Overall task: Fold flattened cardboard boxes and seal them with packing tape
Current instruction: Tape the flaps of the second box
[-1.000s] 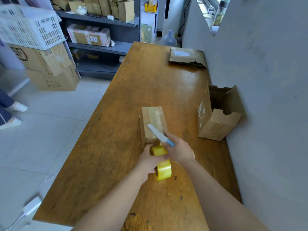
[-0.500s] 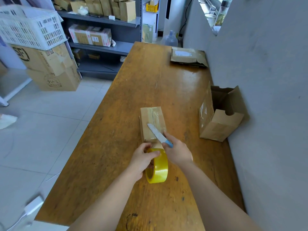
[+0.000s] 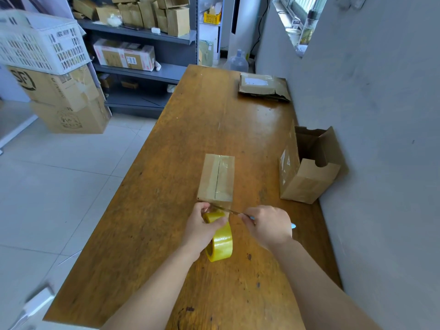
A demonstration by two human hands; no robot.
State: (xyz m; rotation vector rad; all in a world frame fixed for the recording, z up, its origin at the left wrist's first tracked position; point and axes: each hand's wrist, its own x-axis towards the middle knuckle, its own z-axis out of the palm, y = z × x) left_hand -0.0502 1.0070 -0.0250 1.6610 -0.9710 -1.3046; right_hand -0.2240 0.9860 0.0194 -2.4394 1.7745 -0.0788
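Observation:
A small folded cardboard box [image 3: 216,178] lies on the wooden table [image 3: 176,163], its top seam covered with clear tape. Just in front of its near end my left hand [image 3: 202,228] grips a yellow roll of packing tape [image 3: 220,241], held upright. My right hand [image 3: 267,226] holds a knife with a blue handle [image 3: 229,210]. The blade points left and lies across the strip of tape between the roll and the box.
An open, unsealed box [image 3: 307,167] stands by the grey wall at the right. Flattened cardboard [image 3: 263,88] lies at the table's far end. Stacked cartons [image 3: 62,98] under a white crate [image 3: 40,41] and shelves of boxes [image 3: 142,32] stand to the left, beyond the floor.
My right hand swung the knife down from over the box top to the tape strip at the box's near end. The roll moved slightly back toward me.

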